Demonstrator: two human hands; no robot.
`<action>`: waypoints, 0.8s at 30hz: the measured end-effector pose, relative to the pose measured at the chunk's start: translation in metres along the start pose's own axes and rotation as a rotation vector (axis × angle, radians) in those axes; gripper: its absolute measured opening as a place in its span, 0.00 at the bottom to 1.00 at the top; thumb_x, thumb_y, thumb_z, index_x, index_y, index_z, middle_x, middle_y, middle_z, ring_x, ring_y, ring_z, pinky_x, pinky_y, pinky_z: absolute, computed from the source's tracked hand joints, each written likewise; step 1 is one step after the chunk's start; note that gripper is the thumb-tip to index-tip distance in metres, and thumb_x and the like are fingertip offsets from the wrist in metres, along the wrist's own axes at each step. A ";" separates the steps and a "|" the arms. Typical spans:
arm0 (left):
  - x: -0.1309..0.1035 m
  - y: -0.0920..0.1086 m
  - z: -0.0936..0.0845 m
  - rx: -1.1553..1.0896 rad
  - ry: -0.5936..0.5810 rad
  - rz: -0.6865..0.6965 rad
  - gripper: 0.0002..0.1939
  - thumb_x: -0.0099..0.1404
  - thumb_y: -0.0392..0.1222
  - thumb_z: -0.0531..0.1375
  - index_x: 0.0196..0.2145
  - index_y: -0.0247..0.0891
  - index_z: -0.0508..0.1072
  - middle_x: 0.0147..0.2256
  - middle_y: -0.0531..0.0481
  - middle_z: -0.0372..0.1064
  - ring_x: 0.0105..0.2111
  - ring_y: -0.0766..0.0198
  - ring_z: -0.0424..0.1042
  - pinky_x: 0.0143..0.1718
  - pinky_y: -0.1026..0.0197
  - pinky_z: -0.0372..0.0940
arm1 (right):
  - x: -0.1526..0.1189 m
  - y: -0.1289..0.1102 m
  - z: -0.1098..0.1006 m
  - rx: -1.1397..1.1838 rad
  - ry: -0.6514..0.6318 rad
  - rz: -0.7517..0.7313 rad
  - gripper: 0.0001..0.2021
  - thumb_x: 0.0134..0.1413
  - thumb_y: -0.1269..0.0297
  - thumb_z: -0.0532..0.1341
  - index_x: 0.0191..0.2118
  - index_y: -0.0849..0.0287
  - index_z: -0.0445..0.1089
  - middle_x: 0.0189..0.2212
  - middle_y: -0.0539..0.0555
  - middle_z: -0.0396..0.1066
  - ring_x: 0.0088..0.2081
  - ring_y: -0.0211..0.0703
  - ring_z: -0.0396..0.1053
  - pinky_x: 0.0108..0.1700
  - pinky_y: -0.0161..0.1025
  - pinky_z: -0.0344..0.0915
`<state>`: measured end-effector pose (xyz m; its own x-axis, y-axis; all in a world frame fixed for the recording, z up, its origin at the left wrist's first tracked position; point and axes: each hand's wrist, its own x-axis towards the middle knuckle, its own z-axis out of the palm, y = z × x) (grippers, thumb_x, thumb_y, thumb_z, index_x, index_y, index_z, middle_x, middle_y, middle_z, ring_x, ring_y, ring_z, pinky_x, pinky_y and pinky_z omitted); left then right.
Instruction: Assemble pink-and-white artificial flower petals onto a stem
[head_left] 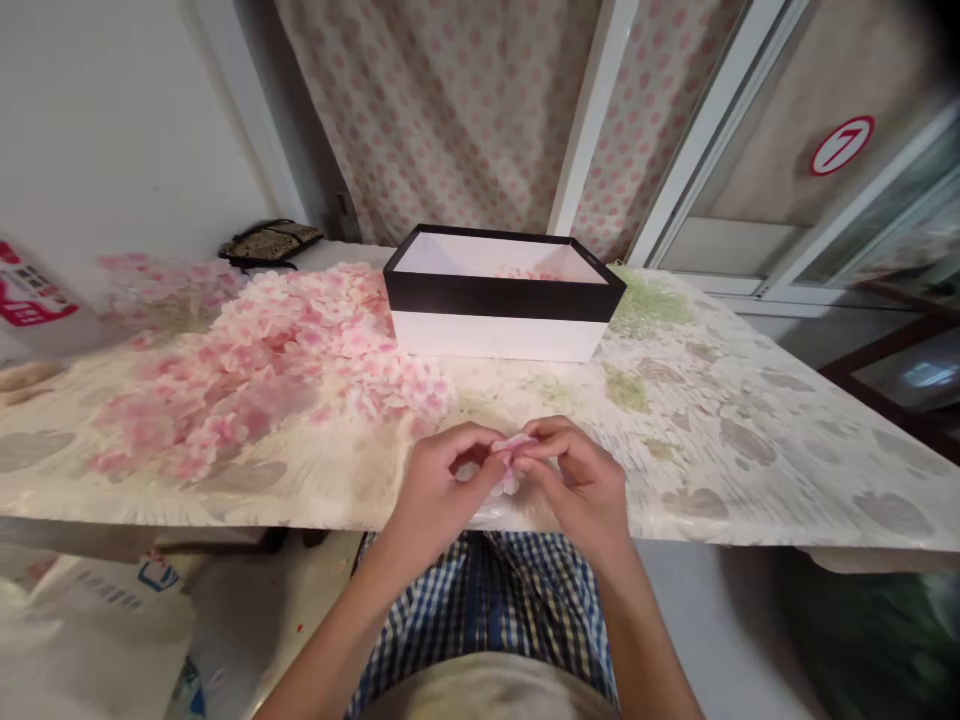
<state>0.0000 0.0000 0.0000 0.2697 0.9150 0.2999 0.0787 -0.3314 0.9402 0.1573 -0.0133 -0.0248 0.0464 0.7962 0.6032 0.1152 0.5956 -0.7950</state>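
Observation:
Between my two hands, just above the table's front edge, is a small pale pink artificial flower (510,478). My left hand (450,480) pinches it from the left with thumb and forefinger. From the right, my right hand (577,480) pinches the same flower, its fingertips almost touching the left ones. The fingers hide part of the petals. A broad heap of pink and white artificial blossoms (277,360) lies to the left. Beyond my hands stands a white box with a black rim (502,335), and some pink petals (525,275) show inside it.
Thin green stems (652,298) lie right of the box, with small green bits (626,388) nearer. A patterned cloth covers the table (765,480). At the far left are a white bottle (37,300) and a dark pouch (270,242). A white bag (97,620) sits below the table.

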 end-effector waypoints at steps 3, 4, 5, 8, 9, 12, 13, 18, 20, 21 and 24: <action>0.000 0.002 0.001 -0.026 -0.050 -0.008 0.03 0.64 0.38 0.62 0.34 0.38 0.77 0.29 0.54 0.74 0.30 0.69 0.72 0.32 0.69 0.64 | -0.002 0.005 -0.002 0.086 -0.008 0.075 0.08 0.54 0.75 0.64 0.33 0.52 0.72 0.34 0.48 0.71 0.40 0.38 0.70 0.41 0.37 0.65; 0.000 0.003 0.001 -0.029 -0.062 -0.005 0.03 0.64 0.38 0.62 0.35 0.38 0.77 0.29 0.54 0.74 0.30 0.69 0.72 0.32 0.69 0.64 | -0.003 0.005 -0.003 0.091 -0.014 0.085 0.08 0.54 0.75 0.64 0.32 0.52 0.71 0.34 0.48 0.70 0.39 0.38 0.70 0.40 0.37 0.64; 0.000 0.003 0.002 -0.026 -0.069 0.001 0.03 0.65 0.38 0.61 0.35 0.39 0.77 0.30 0.54 0.74 0.31 0.69 0.72 0.32 0.70 0.64 | -0.003 0.005 -0.004 0.089 -0.023 0.086 0.08 0.54 0.74 0.65 0.32 0.53 0.71 0.34 0.48 0.70 0.39 0.38 0.70 0.40 0.37 0.64; 0.000 0.004 0.003 -0.003 -0.060 0.040 0.04 0.65 0.37 0.61 0.35 0.39 0.76 0.31 0.54 0.74 0.32 0.69 0.73 0.33 0.70 0.65 | -0.002 0.002 -0.005 0.069 -0.052 0.069 0.07 0.54 0.74 0.65 0.31 0.54 0.72 0.35 0.49 0.69 0.40 0.39 0.69 0.42 0.38 0.64; 0.000 0.004 0.003 0.013 -0.053 0.054 0.03 0.65 0.37 0.61 0.36 0.39 0.76 0.32 0.54 0.75 0.32 0.70 0.73 0.33 0.70 0.65 | -0.001 0.001 -0.006 0.064 -0.061 0.066 0.06 0.54 0.74 0.65 0.31 0.54 0.72 0.35 0.50 0.69 0.41 0.40 0.69 0.43 0.39 0.64; -0.001 0.003 0.004 0.078 -0.035 0.085 0.03 0.65 0.37 0.61 0.36 0.38 0.76 0.33 0.53 0.75 0.32 0.69 0.73 0.34 0.69 0.65 | 0.000 0.000 -0.006 0.077 -0.064 0.081 0.05 0.54 0.72 0.65 0.31 0.55 0.71 0.35 0.50 0.69 0.41 0.41 0.69 0.42 0.39 0.64; -0.001 0.003 0.005 0.097 -0.036 0.089 0.03 0.65 0.38 0.61 0.37 0.38 0.76 0.33 0.53 0.75 0.33 0.69 0.73 0.34 0.69 0.66 | 0.000 0.000 -0.006 0.086 -0.061 0.094 0.05 0.54 0.72 0.65 0.31 0.55 0.71 0.35 0.50 0.69 0.40 0.40 0.70 0.41 0.39 0.65; -0.002 0.002 0.004 0.146 -0.063 0.124 0.05 0.67 0.36 0.59 0.39 0.38 0.74 0.35 0.52 0.75 0.35 0.67 0.73 0.36 0.66 0.66 | -0.001 -0.001 -0.005 0.088 -0.061 0.131 0.04 0.55 0.70 0.64 0.31 0.55 0.70 0.34 0.50 0.71 0.38 0.40 0.71 0.38 0.38 0.67; -0.003 0.002 0.004 0.169 -0.072 0.134 0.05 0.67 0.35 0.58 0.39 0.38 0.74 0.34 0.52 0.74 0.34 0.67 0.73 0.36 0.65 0.66 | -0.001 -0.001 -0.004 0.084 -0.059 0.131 0.04 0.56 0.70 0.63 0.31 0.55 0.69 0.34 0.50 0.71 0.37 0.40 0.71 0.38 0.38 0.67; -0.003 0.001 0.003 0.178 -0.073 0.138 0.05 0.67 0.35 0.58 0.39 0.38 0.74 0.34 0.52 0.74 0.33 0.67 0.72 0.36 0.65 0.66 | -0.001 -0.001 -0.004 0.082 -0.059 0.130 0.04 0.56 0.70 0.63 0.32 0.55 0.69 0.34 0.50 0.71 0.37 0.39 0.71 0.38 0.37 0.67; -0.004 0.001 0.002 0.196 -0.077 0.168 0.05 0.68 0.34 0.57 0.40 0.39 0.73 0.34 0.52 0.73 0.34 0.67 0.71 0.36 0.65 0.65 | -0.002 -0.001 -0.004 0.078 -0.060 0.124 0.05 0.56 0.71 0.63 0.31 0.55 0.68 0.34 0.49 0.70 0.37 0.38 0.70 0.37 0.36 0.66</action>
<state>0.0011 -0.0044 -0.0004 0.3666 0.8258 0.4285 0.2090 -0.5219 0.8270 0.1610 -0.0158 -0.0248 -0.0040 0.8677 0.4970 0.0345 0.4968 -0.8672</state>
